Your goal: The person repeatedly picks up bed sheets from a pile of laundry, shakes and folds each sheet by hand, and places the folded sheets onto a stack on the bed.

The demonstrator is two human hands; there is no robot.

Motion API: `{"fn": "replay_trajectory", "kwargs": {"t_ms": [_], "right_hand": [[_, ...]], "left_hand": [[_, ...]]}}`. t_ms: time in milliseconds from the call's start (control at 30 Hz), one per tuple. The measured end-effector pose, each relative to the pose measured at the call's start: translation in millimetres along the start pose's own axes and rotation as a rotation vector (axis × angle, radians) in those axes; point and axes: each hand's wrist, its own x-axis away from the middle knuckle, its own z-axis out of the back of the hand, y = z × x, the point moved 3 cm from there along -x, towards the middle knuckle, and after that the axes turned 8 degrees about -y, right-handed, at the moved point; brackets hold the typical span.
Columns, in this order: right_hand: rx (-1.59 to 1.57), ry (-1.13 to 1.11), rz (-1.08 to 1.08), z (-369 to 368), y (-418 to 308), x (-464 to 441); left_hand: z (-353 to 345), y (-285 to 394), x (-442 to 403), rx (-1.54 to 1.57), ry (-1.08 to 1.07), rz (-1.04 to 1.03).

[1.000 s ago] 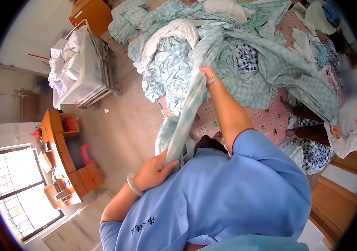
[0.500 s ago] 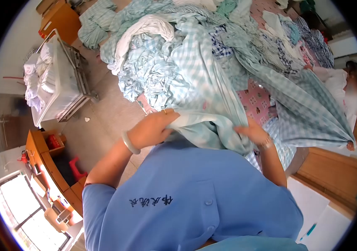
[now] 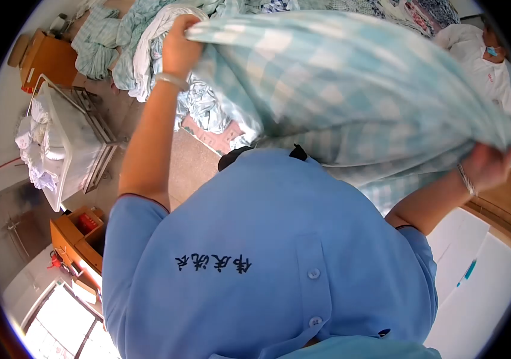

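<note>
A large pale green-and-white checked bed sheet is stretched wide in front of my chest, partly blurred by motion. My left hand is raised at the upper left, closed on one upper edge of it. On the far right my right hand, somewhat blurred, is closed on the other end, lower than the left. The sheet's middle billows between them and hides much of the laundry heap behind. Below it, part of the cloth hangs near my right forearm.
A laundry heap of checked and white cloth lies on the floor ahead. To the left stands a white wheeled cart holding bundled linen, with a wooden desk nearer me. A person in a white top is at the right, behind the sheet.
Both hands have moved apart, the left up and the right outward, spreading the gathered sheet. The checked cloth the other person held out at the right is now hidden.
</note>
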Motion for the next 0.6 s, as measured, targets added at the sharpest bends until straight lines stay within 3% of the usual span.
{"fn": "replay_trajectory", "kwargs": {"t_ms": [67,133,167,200,233,300,333,367,433,467,500,533,600], "right_hand": [[-0.038,-0.165,-0.104,22,57,-24],[0.145,-0.21,-0.22,51,119,-27],[0.212,-0.193,-0.354,52,145,-16],[0.279,-0.177,-0.489,47,165,-5],[0.268,-0.194,-0.507,37,172,2],[0.898,-0.708,-0.867,9,193,31],[0.709,-0.766,-0.808,-10,199,43],[0.52,-0.814,-0.747,-32,204,57],[0.316,-0.958,-0.537,-98,201,97],[0.382,-1.096,-0.364,-125,200,116],[0.448,-1.225,-0.182,-144,202,134],[0.406,-1.288,-0.276,-154,211,153],[0.364,-1.34,-0.375,-146,241,183]], "left_hand": [[23,-29,-10,0.007,0.161,0.067],[64,-40,-23,-0.077,0.311,-0.002],[92,-33,-29,0.142,0.278,0.063],[105,15,-29,0.294,0.463,-0.113],[128,30,-31,0.31,0.505,-0.102],[154,38,-43,0.411,0.435,-0.265],[130,116,-21,-0.008,0.254,-0.272],[117,133,-15,-0.163,0.022,-0.339],[66,69,3,-0.265,-0.348,0.177],[28,109,18,-0.362,-0.441,-0.283],[-13,102,31,-0.417,-0.444,-0.347],[-41,97,46,-0.41,-0.473,-0.389],[-71,93,72,-0.345,-0.57,-0.24]]}}
